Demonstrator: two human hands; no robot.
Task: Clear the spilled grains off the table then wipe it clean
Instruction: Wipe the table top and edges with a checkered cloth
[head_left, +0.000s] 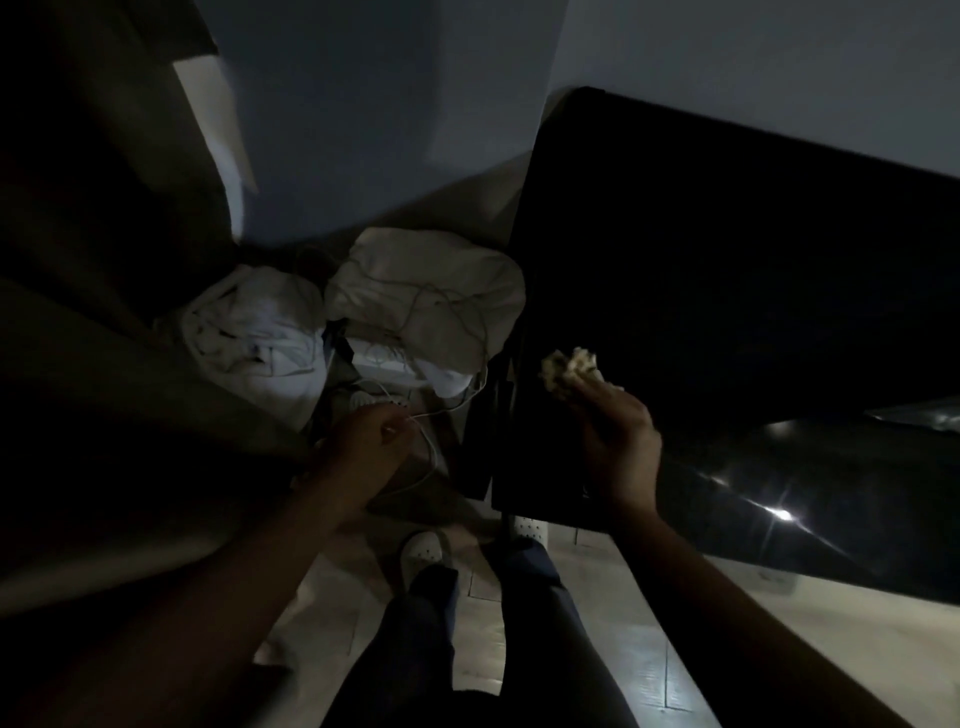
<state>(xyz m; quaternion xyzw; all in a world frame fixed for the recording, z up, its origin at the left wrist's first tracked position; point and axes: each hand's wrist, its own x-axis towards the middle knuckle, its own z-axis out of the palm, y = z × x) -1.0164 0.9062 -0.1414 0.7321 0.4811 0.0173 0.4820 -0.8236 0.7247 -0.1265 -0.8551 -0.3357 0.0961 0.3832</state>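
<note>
The right hand is raised over the near left edge of the black table, fingers curled up round a pale, crumpled wad that sticks out above the fingertips. In this dim light I cannot tell whether the wad is a cloth, a tissue or a clump of gathered grains. It looks light and soft, something that squashes under the fingers and could shed bits if squeezed loosely, so a full cupped hold from below, as here, seems the safe way to carry it. No loose grains can be made out on the table; its top is glossy and very dark, with a few glints of light near the right side, and small pale bits would be hard to see on it. The left hand hangs lower, out over the floor beside the table, with its fingers curled next to a thin white cable; whether it pinches the cable or only lies against it is unclear. Beyond it sit white bundles of fabric with cords trailing over them. Below, the person's dark trousers and white perforated shoes show. No brand, label or writing can be read anywhere.
</note>
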